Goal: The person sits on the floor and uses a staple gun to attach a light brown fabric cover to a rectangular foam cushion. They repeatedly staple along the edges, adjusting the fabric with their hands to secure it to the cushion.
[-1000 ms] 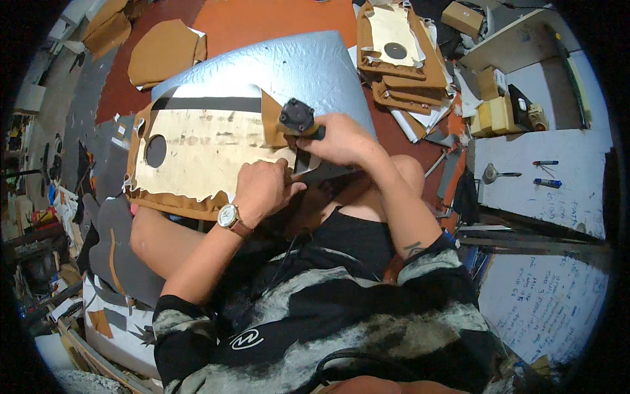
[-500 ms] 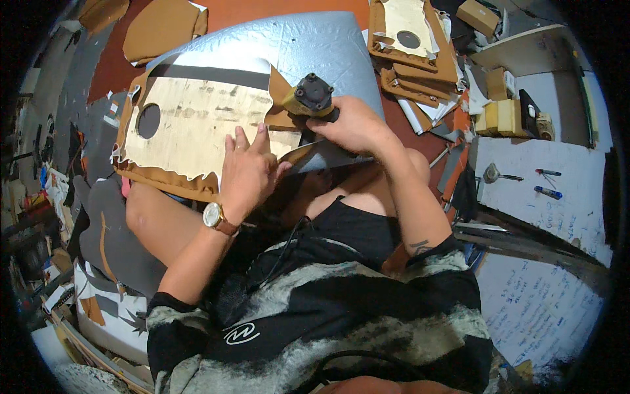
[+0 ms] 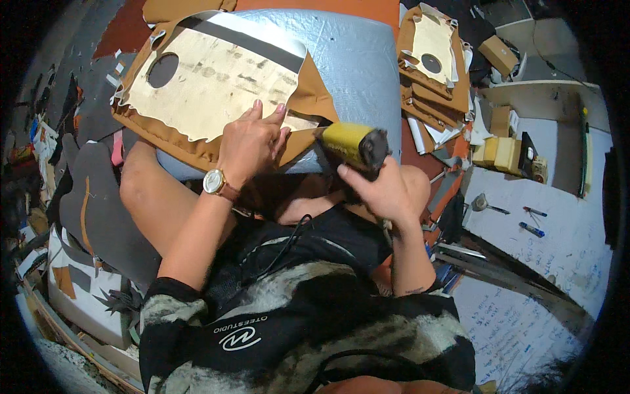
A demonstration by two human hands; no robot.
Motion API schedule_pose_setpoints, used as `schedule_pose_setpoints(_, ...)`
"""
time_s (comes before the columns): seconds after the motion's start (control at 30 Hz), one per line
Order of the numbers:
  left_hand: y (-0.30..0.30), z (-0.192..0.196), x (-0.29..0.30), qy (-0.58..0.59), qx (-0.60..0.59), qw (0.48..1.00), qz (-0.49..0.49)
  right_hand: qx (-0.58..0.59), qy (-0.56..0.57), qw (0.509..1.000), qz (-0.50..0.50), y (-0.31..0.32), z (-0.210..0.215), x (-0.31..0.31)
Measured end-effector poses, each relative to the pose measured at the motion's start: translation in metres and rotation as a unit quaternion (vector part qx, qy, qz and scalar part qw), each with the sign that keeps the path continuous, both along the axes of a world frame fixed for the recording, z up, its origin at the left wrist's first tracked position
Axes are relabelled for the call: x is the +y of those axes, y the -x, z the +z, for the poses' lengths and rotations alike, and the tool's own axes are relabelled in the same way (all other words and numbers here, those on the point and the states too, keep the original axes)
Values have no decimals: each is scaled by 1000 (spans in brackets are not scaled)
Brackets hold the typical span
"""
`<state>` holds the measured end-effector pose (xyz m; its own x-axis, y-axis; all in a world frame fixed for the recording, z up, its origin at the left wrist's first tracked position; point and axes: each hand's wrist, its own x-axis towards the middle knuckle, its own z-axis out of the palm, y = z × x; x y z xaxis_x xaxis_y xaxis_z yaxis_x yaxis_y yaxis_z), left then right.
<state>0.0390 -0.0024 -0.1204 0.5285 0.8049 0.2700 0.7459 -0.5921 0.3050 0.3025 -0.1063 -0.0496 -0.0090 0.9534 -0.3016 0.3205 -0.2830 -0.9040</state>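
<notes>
Across my lap, on a silvery padded surface (image 3: 361, 62), lies a wooden panel (image 3: 216, 82) with a round hole near its left end. Brown upholstery cover (image 3: 314, 88) with white backing wraps its edges, and a dark strip runs along the far side. My left hand (image 3: 252, 134) rests on the panel's near right part, fingers stretched out and pressing beside the cover's edge. My right hand (image 3: 386, 190) grips a yellow and black staple gun (image 3: 348, 141). The gun's nose is at the panel's right corner; whether it touches the cover I cannot tell.
Stacked brown upholstered panels (image 3: 430, 72) stand at the far right. Beyond them a white-walled box (image 3: 551, 98) holds yellow blocks (image 3: 508, 151). Pens (image 3: 531, 229) and a small metal tool (image 3: 482, 203) lie on a written-on white board (image 3: 505, 190). Grey padded material (image 3: 92, 217) is on my left.
The staple gun has come toward me and right, turning from upright to a sideways tilt. The panel has turned slightly clockwise. My left hand stays on it.
</notes>
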Motion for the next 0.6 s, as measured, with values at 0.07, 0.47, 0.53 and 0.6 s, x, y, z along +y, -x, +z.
schedule_pose_setpoints(0.07, -5, 2, 1, -13, 8, 1000, 6, -13, -5, 1000, 5, 8, -12, -16)
schedule_pose_setpoints(0.47, -19, 1, 6, -4, 48, 997, 56, -63, -6, 998, -19, 22, -32, -14)
schedule_pose_setpoints(0.53, -35, -6, 15, 7, 59, 996, 65, -59, 14, 996, -59, 11, -30, -12)
schedule_pose_setpoints(0.6, -58, 10, 27, 73, 36, 993, 88, -54, 47, 994, -87, 7, -23, -10)
